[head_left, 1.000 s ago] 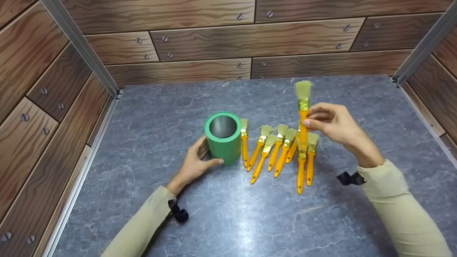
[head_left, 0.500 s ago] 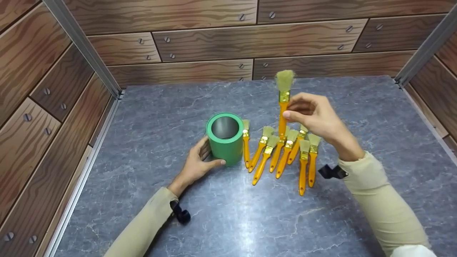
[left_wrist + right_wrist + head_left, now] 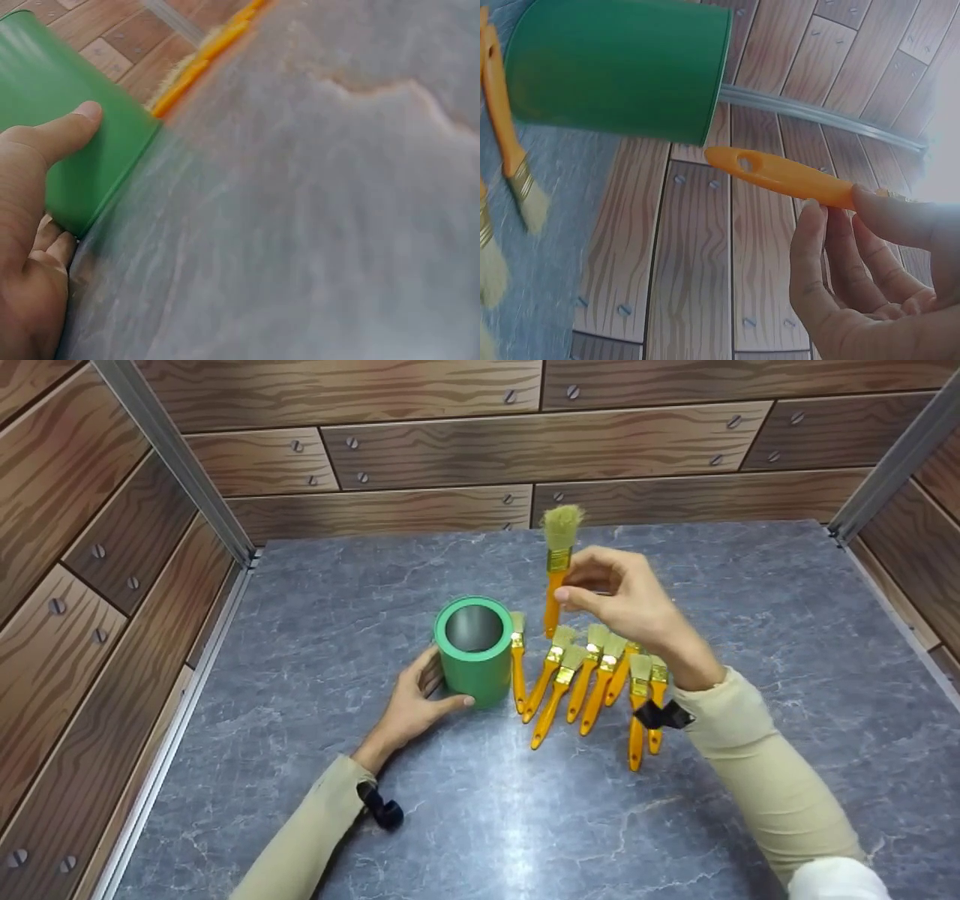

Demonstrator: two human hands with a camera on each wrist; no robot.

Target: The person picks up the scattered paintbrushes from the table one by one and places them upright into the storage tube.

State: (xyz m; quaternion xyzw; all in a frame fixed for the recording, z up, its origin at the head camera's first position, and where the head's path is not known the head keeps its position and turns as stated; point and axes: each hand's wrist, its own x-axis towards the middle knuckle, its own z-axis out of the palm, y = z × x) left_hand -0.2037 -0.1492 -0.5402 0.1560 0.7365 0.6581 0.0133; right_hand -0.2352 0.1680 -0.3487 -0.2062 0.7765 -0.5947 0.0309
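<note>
My left hand [image 3: 409,705] grips the lower left side of a green cylindrical can [image 3: 476,675], thumb across its front, as the left wrist view also shows. The can stands upright with its open mouth up. My right hand [image 3: 626,596] pinches a paintbrush [image 3: 555,581] by its orange handle, bristles up and handle end down. It is raised above the table, to the right of the can. In the right wrist view the handle end [image 3: 731,159] shows close to the can's rim. Several like paintbrushes [image 3: 597,690] lie on the table right of the can.
The grey marbled table [image 3: 480,810] is bounded by wood-patterned walls [image 3: 420,454] at the back and both sides. Metal strips [image 3: 180,465] run up the corners. One paintbrush [image 3: 517,667] lies right beside the can. Black camera mounts [image 3: 382,808] sit on both wrists.
My right hand has carried the raised paintbrush leftward from over the right end of the brushes toward the can, and slightly up. The left hand and can have stayed in place.
</note>
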